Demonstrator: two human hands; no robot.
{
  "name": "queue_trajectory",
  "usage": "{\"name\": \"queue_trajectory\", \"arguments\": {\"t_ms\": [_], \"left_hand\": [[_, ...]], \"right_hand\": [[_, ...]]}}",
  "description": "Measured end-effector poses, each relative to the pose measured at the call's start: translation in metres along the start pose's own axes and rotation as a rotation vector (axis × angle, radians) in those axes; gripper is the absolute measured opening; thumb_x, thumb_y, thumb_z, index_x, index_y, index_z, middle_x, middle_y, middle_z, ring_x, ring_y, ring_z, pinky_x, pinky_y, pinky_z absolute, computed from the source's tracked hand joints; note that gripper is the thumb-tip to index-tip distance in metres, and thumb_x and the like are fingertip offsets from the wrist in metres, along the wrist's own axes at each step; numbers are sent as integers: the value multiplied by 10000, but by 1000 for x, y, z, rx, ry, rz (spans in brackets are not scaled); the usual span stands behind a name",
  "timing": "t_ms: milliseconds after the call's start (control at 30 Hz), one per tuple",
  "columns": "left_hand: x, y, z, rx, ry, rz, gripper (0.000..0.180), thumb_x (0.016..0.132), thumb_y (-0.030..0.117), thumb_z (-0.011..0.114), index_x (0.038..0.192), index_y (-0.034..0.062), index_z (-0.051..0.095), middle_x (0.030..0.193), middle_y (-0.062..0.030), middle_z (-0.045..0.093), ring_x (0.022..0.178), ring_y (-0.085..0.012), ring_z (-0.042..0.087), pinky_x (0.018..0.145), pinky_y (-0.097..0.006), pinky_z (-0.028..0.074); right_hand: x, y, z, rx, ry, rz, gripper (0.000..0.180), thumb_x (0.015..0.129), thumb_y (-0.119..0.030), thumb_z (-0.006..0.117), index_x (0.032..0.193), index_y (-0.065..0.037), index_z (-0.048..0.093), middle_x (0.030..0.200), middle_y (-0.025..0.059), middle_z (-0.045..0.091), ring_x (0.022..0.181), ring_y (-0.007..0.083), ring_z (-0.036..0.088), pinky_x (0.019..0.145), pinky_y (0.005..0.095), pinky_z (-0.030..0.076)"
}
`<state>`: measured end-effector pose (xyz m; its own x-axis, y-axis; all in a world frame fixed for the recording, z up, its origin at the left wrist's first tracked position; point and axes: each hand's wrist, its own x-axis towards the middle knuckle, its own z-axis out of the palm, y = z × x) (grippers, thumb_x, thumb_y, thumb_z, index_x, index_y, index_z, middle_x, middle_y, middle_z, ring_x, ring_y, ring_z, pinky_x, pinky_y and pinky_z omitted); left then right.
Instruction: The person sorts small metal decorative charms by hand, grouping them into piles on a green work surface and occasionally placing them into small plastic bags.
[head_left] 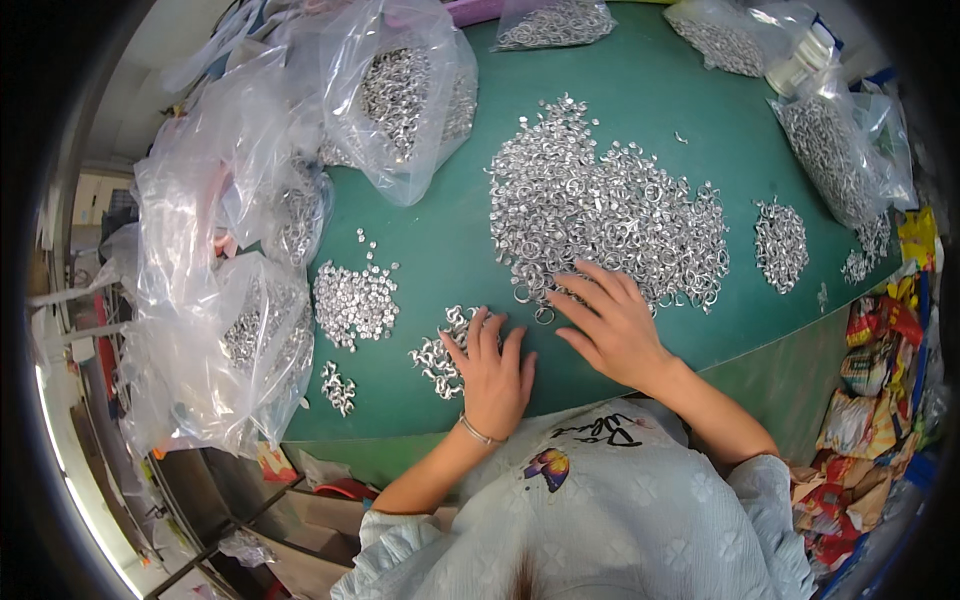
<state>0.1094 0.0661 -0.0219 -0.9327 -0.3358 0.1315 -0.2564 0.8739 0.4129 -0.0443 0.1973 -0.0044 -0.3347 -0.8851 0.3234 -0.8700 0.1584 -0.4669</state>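
A large heap of small silver metal rings and bits [610,210] spreads over the middle of a green table [450,240]. At the heap's near edge lies my right hand [612,325], its fingers spread over the pieces. My left hand [492,375], with a bangle at the wrist, rests on a smaller pile of curved silver pieces [435,362], fingers apart. Some of that pile is hidden under the hand. Left of it are a pile of small round silver pieces [355,303] and a little cluster of curved bits [338,388].
Clear plastic bags of metal pieces [400,100] crowd the left side. Another bag [830,150] lies at the far right, spilling pieces onto the table, near a separate small pile [780,246]. More bags line the back edge. Colourful packages [865,400] are stacked beyond the right edge.
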Motion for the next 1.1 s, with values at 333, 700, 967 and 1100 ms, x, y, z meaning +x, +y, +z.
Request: {"name": "queue_trajectory", "arguments": {"t_ms": [333,700,967,1100], "left_hand": [[5,-6,-11,22,60,-32,385,808,85,642,1179,69,543,1265,-133,464,1275,-378,395,1039,-701,143],[7,-31,-21,86,-79,34,499,840,232,662,1292,79,516,1418,-116,421,1331,-345,358,1069,-630,219],[1,-19,-17,13,-34,120,376,822,183,680,1175,84,594,1330,-100,497,1301,-318,406,1055,-654,219],[-8,-33,-9,20,-11,99,340,815,121,673,1145,84,602,1323,-104,502,1294,-310,420,1063,-645,223]], "right_hand": [[9,35,9,-280,-22,25,397,810,-210,681,1198,-188,601,1287,36,527,1273,284,431,1033,522,313],[18,19,-14,-92,-43,170,425,763,-124,718,1175,-143,613,1286,53,520,1277,284,417,1070,537,250],[18,-4,19,-138,38,113,222,773,-88,671,994,-88,658,1093,51,566,1060,255,499,904,432,344],[10,6,12,-298,3,53,200,794,-82,630,993,-75,651,1115,86,565,1124,270,498,935,439,337]]}}
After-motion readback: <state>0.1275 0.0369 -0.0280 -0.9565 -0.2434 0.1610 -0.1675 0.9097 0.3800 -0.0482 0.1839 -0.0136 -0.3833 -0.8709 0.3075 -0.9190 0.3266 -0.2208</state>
